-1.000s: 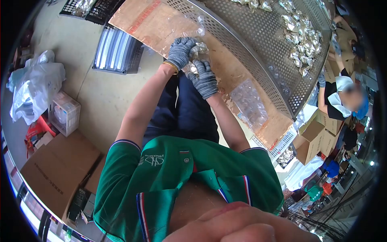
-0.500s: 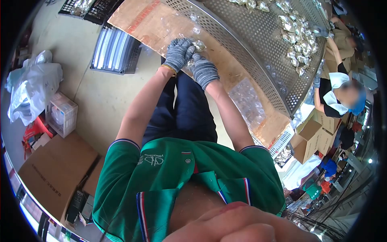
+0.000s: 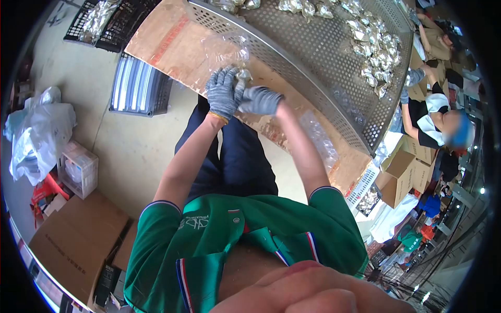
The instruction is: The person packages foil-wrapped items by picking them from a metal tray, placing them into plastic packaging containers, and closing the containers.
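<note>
Both hands wear grey knitted gloves and work close together over the near edge of a wooden board. My left hand (image 3: pixel 223 95) has its fingers bent over a small shiny, silvery-gold wrapped piece (image 3: pixel 243 75), which shows between its thumb and forefinger. Clear crinkled plastic (image 3: pixel 224 49) lies just beyond the fingertips. Beside the left hand, my right hand (image 3: pixel 262 100) is smeared by motion, its fingertips turned towards the left one. Whether it holds anything is hidden.
Past the wooden board (image 3: pixel 162 31) rises a perforated metal tray (image 3: pixel 313 68) with many shiny wrapped pieces (image 3: pixel 373 52). More clear plastic (image 3: pixel 318 138) lies at right on the board. Black crates (image 3: pixel 138 86) stand at left. A co-worker (image 3: pixel 430 117) is across the tray.
The view has shifted slightly. My right hand has turned flatter and blurs with motion. The clear plastic beyond my left hand now looks more spread out.
</note>
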Demonstrator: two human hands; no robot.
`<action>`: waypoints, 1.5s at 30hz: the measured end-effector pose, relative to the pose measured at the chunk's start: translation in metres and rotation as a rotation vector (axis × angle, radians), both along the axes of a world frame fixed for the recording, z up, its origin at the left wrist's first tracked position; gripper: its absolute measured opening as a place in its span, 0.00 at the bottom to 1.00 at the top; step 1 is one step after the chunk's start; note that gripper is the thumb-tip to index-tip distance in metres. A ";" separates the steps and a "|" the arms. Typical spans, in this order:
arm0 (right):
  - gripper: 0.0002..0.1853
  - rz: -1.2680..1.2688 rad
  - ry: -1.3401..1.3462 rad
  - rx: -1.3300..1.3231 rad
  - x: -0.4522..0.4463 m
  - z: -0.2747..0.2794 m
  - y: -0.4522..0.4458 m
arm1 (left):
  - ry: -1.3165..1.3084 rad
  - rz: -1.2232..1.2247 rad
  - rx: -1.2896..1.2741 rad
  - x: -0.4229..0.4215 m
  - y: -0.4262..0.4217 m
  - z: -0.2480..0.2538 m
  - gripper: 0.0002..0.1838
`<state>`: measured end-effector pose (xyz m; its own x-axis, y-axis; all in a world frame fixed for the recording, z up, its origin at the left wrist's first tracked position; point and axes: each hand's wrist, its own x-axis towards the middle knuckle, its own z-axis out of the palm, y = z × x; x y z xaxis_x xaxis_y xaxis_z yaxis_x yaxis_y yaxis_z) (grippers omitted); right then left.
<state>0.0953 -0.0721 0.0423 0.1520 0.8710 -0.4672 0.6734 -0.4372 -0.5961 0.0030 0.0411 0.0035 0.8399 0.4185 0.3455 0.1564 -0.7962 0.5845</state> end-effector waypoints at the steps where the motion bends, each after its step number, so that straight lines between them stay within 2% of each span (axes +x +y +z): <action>1: 0.18 0.110 0.036 0.150 0.019 0.020 -0.003 | -0.004 0.004 0.002 -0.001 -0.002 0.003 0.22; 2: 0.18 0.217 0.074 0.303 0.039 0.042 -0.003 | 0.014 0.021 0.032 -0.004 -0.005 0.006 0.22; 4: 0.15 0.031 0.052 0.460 0.092 0.061 0.015 | -0.014 0.035 0.047 -0.002 -0.003 0.002 0.22; 6: 0.13 -0.643 0.279 0.442 0.130 0.058 0.046 | -0.019 0.034 0.045 -0.001 -0.003 0.002 0.22; 7: 0.11 -0.592 -0.203 0.392 0.157 0.045 0.061 | -0.024 0.031 0.041 -0.001 -0.003 0.003 0.22; 9: 0.16 -0.643 0.003 0.333 0.196 0.009 0.082 | -0.018 0.033 0.047 -0.002 -0.003 0.006 0.22; 11: 0.25 -0.287 -0.712 0.069 0.201 0.000 0.110 | 0.015 0.028 0.017 -0.002 -0.003 0.009 0.22; 12: 0.36 -0.368 -0.647 -0.064 0.208 -0.008 0.124 | 0.018 0.033 0.029 -0.002 -0.003 0.008 0.22; 13: 0.38 -0.464 -0.578 -0.037 0.207 -0.005 0.134 | 0.016 0.037 0.036 -0.001 -0.003 0.007 0.22; 15: 0.39 -0.650 -0.551 0.035 0.207 -0.016 0.149 | -0.003 0.028 0.020 -0.001 -0.002 0.006 0.22; 19: 0.39 -0.618 -0.472 -0.027 0.221 -0.023 0.142 | 0.032 0.027 0.016 -0.002 -0.002 0.010 0.22; 21: 0.34 -0.377 -0.378 -0.139 0.228 -0.023 0.137 | 0.007 0.019 0.009 0.002 -0.002 0.008 0.22; 22: 0.19 -0.236 -0.614 0.052 0.206 -0.023 0.115 | 0.003 0.019 0.009 0.001 -0.002 0.008 0.22; 23: 0.19 -0.234 -0.611 0.047 0.199 -0.018 0.104 | 0.001 0.019 0.011 -0.001 -0.002 0.009 0.22; 25: 0.18 -0.419 -0.088 0.181 0.189 -0.006 0.082 | 0.008 0.027 -0.005 -0.002 -0.002 0.008 0.22; 26: 0.15 -0.571 0.254 0.154 0.184 0.005 0.067 | -0.014 0.029 0.006 -0.001 -0.002 0.008 0.22; 28: 0.16 -0.703 0.472 0.393 0.176 0.012 0.033 | -0.023 0.041 0.013 0.000 -0.002 0.004 0.21; 29: 0.15 -0.813 0.495 0.532 0.150 0.040 0.019 | -0.010 0.044 0.005 0.002 -0.002 0.003 0.21; 30: 0.17 -0.798 0.583 0.815 0.130 0.052 0.004 | -0.012 0.050 0.008 0.002 -0.002 0.003 0.21; 31: 0.20 -0.822 0.473 0.858 0.111 0.057 -0.014 | -0.021 0.057 0.012 0.003 -0.002 0.003 0.21; 33: 0.24 -0.804 0.382 0.727 0.068 0.063 -0.046 | -0.035 0.059 -0.019 0.006 -0.003 0.002 0.20; 36: 0.25 -0.810 0.120 0.969 0.003 0.002 -0.043 | 0.008 0.061 0.013 0.009 -0.001 0.000 0.20; 37: 0.24 -0.820 0.101 0.960 -0.021 0.003 -0.042 | 0.010 0.057 0.010 0.009 -0.001 0.000 0.20; 39: 0.25 -0.682 0.114 0.657 -0.035 -0.033 -0.045 | -0.006 0.036 0.029 0.009 0.001 -0.002 0.20; 40: 0.24 -0.674 -0.143 0.711 -0.046 -0.039 -0.038 | -0.019 0.038 0.020 0.010 0.001 -0.002 0.19; 43: 0.22 -0.685 -0.292 0.642 -0.041 -0.046 -0.030 | -0.022 0.055 0.042 0.010 0.000 -0.003 0.19; 45: 0.20 -0.671 -0.283 0.580 -0.019 -0.043 -0.025 | -0.022 0.056 0.034 0.013 0.002 -0.005 0.18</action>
